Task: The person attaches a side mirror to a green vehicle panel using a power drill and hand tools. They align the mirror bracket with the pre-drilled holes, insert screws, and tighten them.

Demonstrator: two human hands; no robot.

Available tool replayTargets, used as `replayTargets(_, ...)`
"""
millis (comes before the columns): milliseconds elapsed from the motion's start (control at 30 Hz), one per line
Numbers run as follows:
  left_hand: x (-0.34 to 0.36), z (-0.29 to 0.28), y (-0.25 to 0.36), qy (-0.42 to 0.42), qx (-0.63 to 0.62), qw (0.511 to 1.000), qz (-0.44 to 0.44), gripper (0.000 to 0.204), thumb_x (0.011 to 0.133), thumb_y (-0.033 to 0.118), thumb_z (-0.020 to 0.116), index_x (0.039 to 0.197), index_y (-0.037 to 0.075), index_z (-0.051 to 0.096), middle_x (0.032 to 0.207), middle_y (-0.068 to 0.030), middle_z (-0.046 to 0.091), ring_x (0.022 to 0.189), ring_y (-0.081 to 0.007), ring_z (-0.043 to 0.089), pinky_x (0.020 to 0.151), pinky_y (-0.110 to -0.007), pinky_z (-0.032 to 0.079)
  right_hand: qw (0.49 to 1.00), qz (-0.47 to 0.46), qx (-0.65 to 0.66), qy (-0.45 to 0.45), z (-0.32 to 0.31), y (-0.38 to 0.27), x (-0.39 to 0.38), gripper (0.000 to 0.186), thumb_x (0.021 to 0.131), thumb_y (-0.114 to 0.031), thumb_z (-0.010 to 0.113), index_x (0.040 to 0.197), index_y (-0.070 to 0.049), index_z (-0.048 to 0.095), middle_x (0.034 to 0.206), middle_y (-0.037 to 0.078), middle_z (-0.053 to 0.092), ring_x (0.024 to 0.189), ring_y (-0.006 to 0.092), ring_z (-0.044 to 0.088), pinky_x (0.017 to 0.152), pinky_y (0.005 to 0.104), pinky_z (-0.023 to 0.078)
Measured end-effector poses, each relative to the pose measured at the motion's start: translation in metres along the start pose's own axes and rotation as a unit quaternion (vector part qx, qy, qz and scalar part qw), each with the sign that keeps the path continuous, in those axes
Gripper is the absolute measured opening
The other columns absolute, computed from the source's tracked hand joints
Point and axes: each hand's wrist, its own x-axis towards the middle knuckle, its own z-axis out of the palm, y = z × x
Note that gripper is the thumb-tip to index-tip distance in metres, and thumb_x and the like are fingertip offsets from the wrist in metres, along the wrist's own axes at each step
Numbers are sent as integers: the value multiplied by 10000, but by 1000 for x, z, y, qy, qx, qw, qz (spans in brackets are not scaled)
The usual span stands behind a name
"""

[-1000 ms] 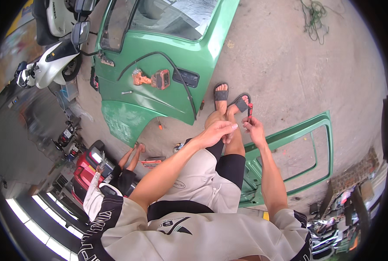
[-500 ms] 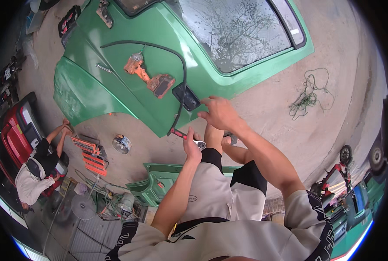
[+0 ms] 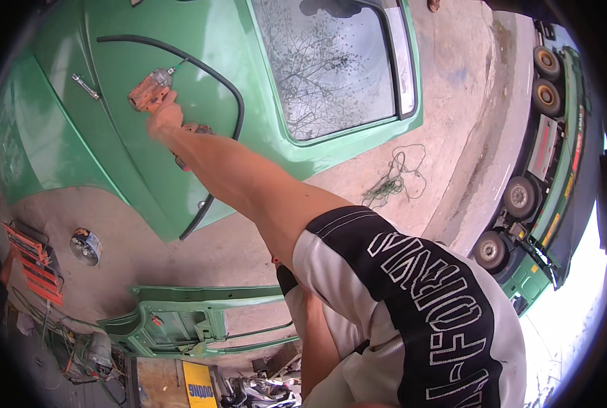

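Note:
My right arm stretches across the green car panel. My right hand (image 3: 165, 121) is closed around the handle of an orange cordless impact driver (image 3: 147, 90), whose nose points up and right. Part of the driver's battery shows below my wrist. Beside the driver curves a black rubber hose (image 3: 233, 92), partly passing behind my forearm. A small silver socket tool (image 3: 86, 87) lies on the panel left of the driver. My left forearm (image 3: 319, 350) comes up from the lower edge, but my left hand is hidden behind my right arm and sleeve. A bit of red shows near there.
Tangled green cord (image 3: 395, 178) lies on the concrete to the right. A green door frame (image 3: 181, 319) rests below the panel. Left of it are an orange rack (image 3: 37, 262) and a round can (image 3: 86, 246). A truck (image 3: 555, 197) stands at far right.
My right hand has reached left over the panel and closed on the impact driver. My left hand, which held a red-handled ratchet, is now hidden. The view has shifted.

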Motion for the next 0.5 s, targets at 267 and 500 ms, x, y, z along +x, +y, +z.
replayTargets(267, -18, 48, -31, -39, 147, 986, 68, 437, 1038, 239, 549, 666, 61, 404, 633, -20, 429, 634, -155, 434, 635, -339, 344, 990, -124, 25, -67, -216, 71, -114, 705, 718, -81, 846, 1234, -31, 369, 977, 301, 674, 958, 532, 649, 822, 578, 528)
replayTargets(500, -24, 91, -101, -48, 62, 991, 111, 395, 981, 177, 593, 648, 98, 397, 635, -1, 401, 619, -152, 440, 609, -327, 357, 985, -159, -28, -67, -555, 207, -243, 660, 688, -73, 832, 1256, -48, 495, 987, 258, 702, 996, 488, 666, 844, 523, 543)
